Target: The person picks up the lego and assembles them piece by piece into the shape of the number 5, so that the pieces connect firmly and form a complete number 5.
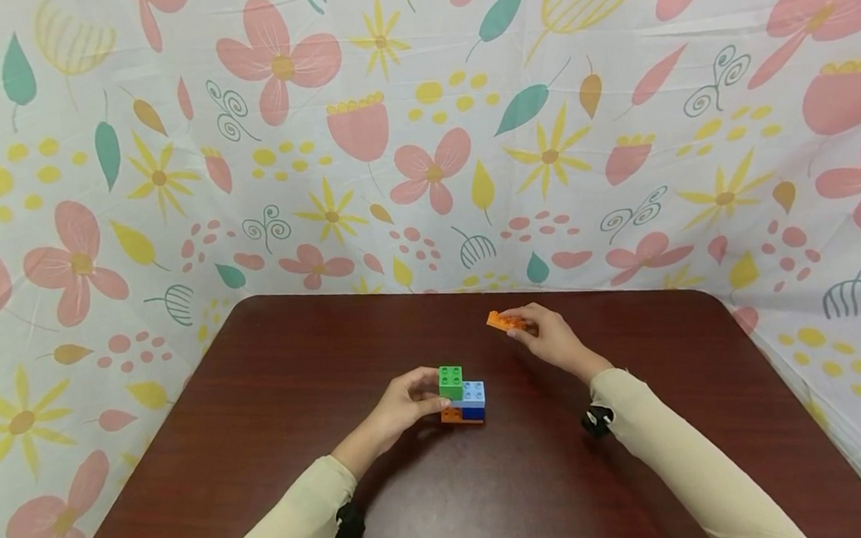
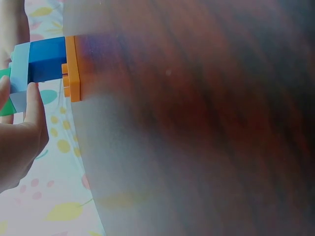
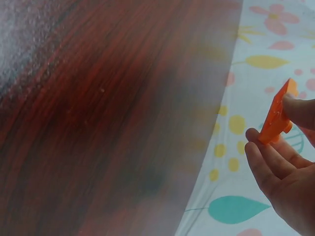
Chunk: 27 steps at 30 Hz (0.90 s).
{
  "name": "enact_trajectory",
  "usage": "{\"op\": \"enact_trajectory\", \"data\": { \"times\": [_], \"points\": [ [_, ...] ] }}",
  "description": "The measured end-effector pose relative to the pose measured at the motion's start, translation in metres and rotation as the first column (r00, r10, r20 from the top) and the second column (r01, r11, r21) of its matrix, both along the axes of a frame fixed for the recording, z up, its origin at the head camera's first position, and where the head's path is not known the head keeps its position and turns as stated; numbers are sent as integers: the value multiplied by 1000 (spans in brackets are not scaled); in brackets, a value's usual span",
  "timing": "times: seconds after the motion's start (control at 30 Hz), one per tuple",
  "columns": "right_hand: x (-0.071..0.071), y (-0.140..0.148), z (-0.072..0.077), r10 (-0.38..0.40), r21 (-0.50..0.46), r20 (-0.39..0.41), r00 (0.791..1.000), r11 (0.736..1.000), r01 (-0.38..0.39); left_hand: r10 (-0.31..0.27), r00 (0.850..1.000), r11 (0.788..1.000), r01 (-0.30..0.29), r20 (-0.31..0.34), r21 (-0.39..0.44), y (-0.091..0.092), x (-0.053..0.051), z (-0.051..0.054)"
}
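Note:
My left hand [image 1: 407, 400] grips a small stack of toy building bricks at its left side, with the thumb near the front of the green brick [image 1: 450, 382]. Beneath the green brick lies a light blue brick [image 1: 472, 393], then a dark blue brick [image 2: 47, 60], and a thin orange base brick [image 2: 73, 69] at the bottom, on the table. Farther back and to the right, my right hand [image 1: 551, 337] pinches a separate flat orange brick [image 3: 276, 114] between thumb and fingers, above the tabletop. Fingers partly cover both the stack and this brick.
A dark reddish-brown table [image 1: 273, 372] carries the stack. Behind it hangs a white cloth [image 1: 363, 165] printed with flowers and leaves, reaching down along the table's back and sides. Each forearm wears a light sleeve [image 1: 683, 443] with a black wrist device [image 1: 597, 421].

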State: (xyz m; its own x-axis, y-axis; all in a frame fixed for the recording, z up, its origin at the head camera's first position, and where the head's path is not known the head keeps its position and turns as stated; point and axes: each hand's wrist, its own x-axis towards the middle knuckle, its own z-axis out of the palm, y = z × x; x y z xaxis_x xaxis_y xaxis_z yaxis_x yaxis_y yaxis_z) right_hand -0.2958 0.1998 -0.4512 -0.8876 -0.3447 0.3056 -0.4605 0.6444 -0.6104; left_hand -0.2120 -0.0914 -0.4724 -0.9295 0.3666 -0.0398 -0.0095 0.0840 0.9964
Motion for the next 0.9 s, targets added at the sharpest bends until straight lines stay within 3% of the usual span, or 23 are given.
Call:
{"op": "enact_trajectory", "data": {
  "times": [0.37, 0.6, 0.9],
  "points": [
    [15, -6, 5, 63, 21, -34, 997, 998, -62, -1, 1000, 1000, 1, 18, 15, 0, -1, -5],
    [26, -14, 11, 99, 26, -11, 995, 995, -99, -4, 1000, 1000, 4, 21, 8, -1, 0, -5],
    [39, -26, 20, 134, 42, -65, 989, 990, -131, -3, 1000, 1000, 2, 9, 16, -1, -2, -3]
  ]
}}
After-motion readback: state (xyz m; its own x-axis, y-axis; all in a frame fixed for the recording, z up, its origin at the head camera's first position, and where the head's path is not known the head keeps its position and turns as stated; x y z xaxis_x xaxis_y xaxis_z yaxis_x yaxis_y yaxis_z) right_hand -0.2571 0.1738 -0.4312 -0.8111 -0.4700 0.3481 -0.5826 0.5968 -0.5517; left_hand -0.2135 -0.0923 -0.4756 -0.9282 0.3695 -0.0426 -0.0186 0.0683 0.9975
